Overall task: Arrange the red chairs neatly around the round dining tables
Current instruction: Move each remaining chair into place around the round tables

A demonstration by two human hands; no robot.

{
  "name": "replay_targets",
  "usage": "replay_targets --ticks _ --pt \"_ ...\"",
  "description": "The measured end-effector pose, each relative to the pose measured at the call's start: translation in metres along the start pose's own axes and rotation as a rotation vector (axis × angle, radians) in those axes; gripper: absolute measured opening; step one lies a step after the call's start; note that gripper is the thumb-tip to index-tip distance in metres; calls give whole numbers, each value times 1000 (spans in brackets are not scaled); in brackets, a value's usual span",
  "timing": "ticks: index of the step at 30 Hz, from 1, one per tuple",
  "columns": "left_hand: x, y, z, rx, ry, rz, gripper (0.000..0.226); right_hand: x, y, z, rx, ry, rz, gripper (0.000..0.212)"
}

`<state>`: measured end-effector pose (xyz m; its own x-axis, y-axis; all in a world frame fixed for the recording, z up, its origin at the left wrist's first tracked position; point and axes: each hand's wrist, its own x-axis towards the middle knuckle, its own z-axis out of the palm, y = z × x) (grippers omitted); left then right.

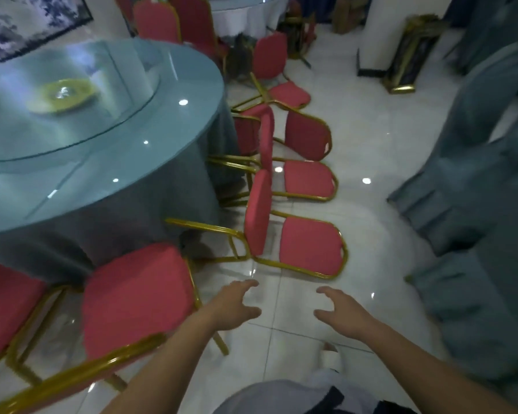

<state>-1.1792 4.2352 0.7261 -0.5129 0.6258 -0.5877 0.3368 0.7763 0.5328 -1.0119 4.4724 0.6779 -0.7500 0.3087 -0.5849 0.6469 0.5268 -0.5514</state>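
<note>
1. Starting with the nearest tipped chair (310,246): flat on its back on the tiled floor (386,138), just beside the round desk (162,162), legs aimed at the cloth. Same deal with more tipped chairs (308,177) lined up behind it
2. Guessing light-ish but awkward to handle: stiff gold tube frame, padded red seat and back, so no flex and nothing fragile. Probably slides easily on that glossy tile, so better to lift than drag
3. Best to grab the gold frame at the top of the backrest, one side per hand, and tip it up onto its feet. Not much of a grip on the padding alone
4. As for the left hand (237,306): wide open, fingers spread, holding nothing and touching nothing, hovering just short of the backrest
5. Same story with the right hand (341,312): spread wide and empty, a little apart from the other
6. Also worth noting an upright chair (138,297) at the near left, standing close to the desk, looks about right as is
</note>
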Motion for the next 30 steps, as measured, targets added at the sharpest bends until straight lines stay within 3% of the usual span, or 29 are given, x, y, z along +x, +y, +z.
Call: replay_targets --ticks 6,13,20,25,30 --pt "89 88 37 -182 -67 -71 66 21 100 -94 77 74 79 64" --pt "177 153 51 -375 51 -176 60 63 164 -186 68 69 95 62" --pt "257 185 26 -369 13 -237 59 140 146 -257 81 43 40 65" --pt "343 205 -5 -444 0 -225 32 210 122 -324 48 60 14 63" --pt "402 210 -35 -455 -30 -318 25 265 110 -390 -47 31 72 57"
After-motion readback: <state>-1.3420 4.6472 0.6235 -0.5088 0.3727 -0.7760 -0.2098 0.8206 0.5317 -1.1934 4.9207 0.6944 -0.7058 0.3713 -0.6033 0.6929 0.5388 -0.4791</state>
